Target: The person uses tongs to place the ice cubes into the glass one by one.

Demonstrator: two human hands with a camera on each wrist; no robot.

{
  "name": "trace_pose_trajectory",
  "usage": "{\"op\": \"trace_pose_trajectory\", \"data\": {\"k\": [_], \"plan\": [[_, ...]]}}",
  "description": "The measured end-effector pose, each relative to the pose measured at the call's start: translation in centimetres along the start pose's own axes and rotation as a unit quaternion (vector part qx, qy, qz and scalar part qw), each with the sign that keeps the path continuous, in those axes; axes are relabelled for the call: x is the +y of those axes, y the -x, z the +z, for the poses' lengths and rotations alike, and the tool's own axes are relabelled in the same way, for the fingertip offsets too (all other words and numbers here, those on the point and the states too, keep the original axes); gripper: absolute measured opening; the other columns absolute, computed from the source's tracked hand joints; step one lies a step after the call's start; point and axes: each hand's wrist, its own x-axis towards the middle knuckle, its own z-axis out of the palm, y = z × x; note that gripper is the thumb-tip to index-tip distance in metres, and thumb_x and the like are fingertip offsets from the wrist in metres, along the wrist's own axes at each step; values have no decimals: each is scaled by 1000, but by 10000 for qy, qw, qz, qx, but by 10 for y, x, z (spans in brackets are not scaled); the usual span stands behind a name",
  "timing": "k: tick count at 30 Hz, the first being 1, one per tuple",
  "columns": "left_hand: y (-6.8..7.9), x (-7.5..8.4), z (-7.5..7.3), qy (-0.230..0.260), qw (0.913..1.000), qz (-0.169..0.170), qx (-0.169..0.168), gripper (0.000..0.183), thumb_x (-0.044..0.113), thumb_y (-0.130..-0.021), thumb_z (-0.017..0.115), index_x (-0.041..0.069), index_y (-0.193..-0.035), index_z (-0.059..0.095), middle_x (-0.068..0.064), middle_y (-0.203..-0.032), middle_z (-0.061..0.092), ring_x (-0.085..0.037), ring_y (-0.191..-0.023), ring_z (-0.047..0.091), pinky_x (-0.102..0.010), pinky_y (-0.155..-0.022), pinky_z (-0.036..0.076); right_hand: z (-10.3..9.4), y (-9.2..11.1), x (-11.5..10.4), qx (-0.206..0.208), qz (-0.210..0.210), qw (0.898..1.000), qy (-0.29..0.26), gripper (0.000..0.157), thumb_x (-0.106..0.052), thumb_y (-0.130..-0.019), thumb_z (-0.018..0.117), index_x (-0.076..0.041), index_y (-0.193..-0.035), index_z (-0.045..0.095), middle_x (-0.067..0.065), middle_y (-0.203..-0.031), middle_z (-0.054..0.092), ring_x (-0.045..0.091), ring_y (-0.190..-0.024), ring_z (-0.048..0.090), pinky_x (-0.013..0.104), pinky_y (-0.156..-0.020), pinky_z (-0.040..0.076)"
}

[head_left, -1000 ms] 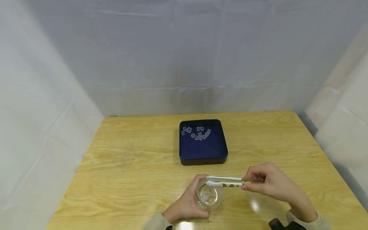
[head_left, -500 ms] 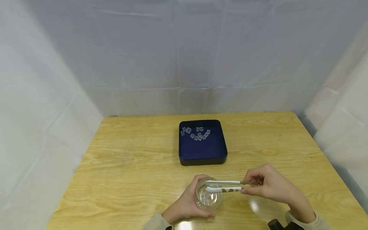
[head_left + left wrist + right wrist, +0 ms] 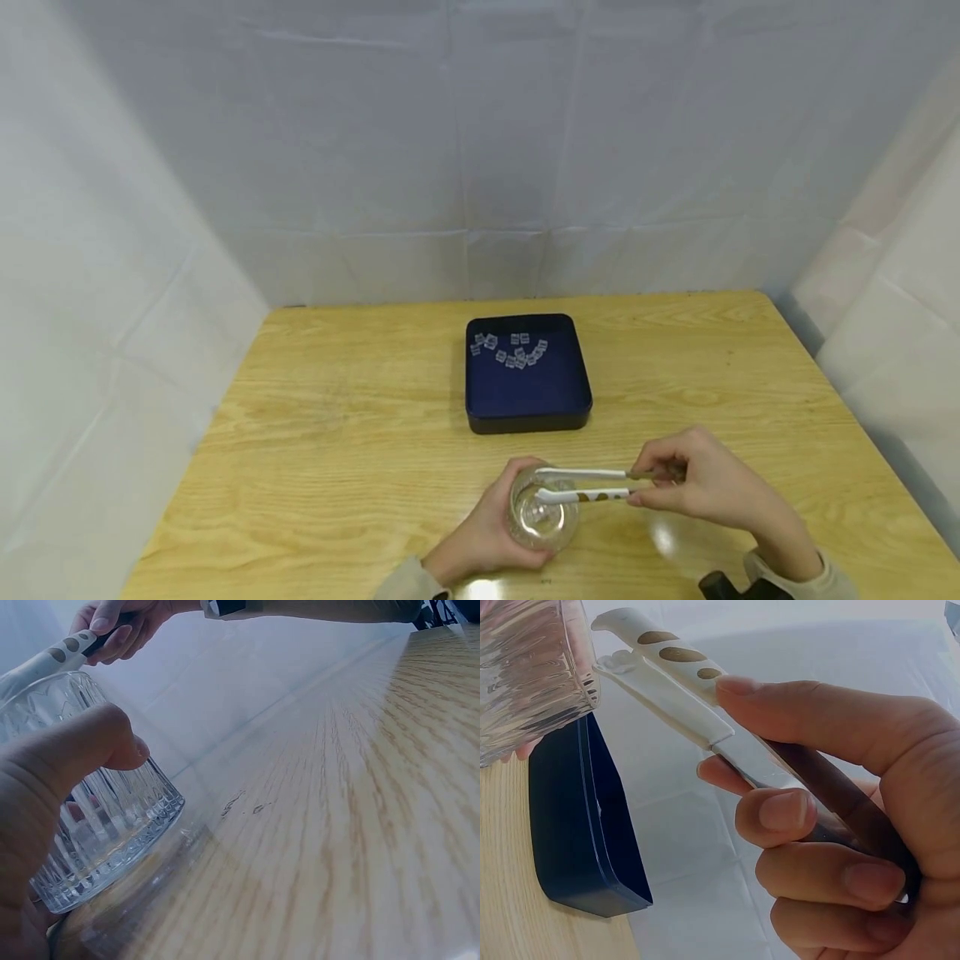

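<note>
My left hand (image 3: pixel 491 525) grips a clear ribbed glass (image 3: pixel 112 817), thumb across its near side in the left wrist view. The glass tilts a little there, its base close to the table. With thumb and fingers, my right hand (image 3: pixel 697 483) holds a pair of tongs (image 3: pixel 679 686) that have white tips with brown spots and metal arms. The two white tips lie over the mouth of the glass, spread apart, with no cube visible between them. Whether anything lies in the glass, I cannot tell.
Beyond the hands, a dark blue square tray (image 3: pixel 528 423) stands on the wooden table (image 3: pixel 337 458). Several small clear cubes (image 3: pixel 517 358) lie in its far half. White sheeting (image 3: pixel 480 167) hangs behind and at both sides of the table.
The white tips of the tongs have spread wider apart over the glass since one second ago. Both hands stay almost in place, and the cubes in the tray look the same.
</note>
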Motion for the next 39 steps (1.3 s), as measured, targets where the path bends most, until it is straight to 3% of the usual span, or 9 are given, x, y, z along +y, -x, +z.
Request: {"op": "trace_pose_trajectory", "data": {"k": [7,15,26,39], "plan": [[-1,0,-1,-27,9999,-157,0,99,-7,-59,87,23,-141,38,0,-134,55,-23,-124,53,-39,-109,40,-1,-1,0,146,12,9999,57,13,-8,-79,82,-14,-86,73,-12,-62,50,-5,-53,38,17,-41,37],[-1,-1,0,-376,9992,-148,77,99,0,-61,88,23,-142,37,0,-134,55,-21,-122,54,-39,-108,41,-4,-5,-5,570,353,9974,279,13,-11,-80,82,-19,-87,74,-14,-63,51,-4,-50,34,19,-40,34],[-2,2,-1,28,9998,-214,55,96,-2,-61,88,22,-140,39,-1,-135,55,-26,-125,53,-41,-110,40,-2,-17,-9,981,557,9915,648,12,-16,-79,83,-21,-86,74,-12,-63,51,0,-51,39,21,-41,35],[1,2,1,-63,9998,-166,115,97,-3,-59,88,22,-139,40,1,-135,55,-26,-124,53,-42,-110,40,0,-32,3,1280,713,9819,1203,12,-16,-79,83,-11,-85,75,-12,-64,56,2,-52,46,23,-43,41]]}}
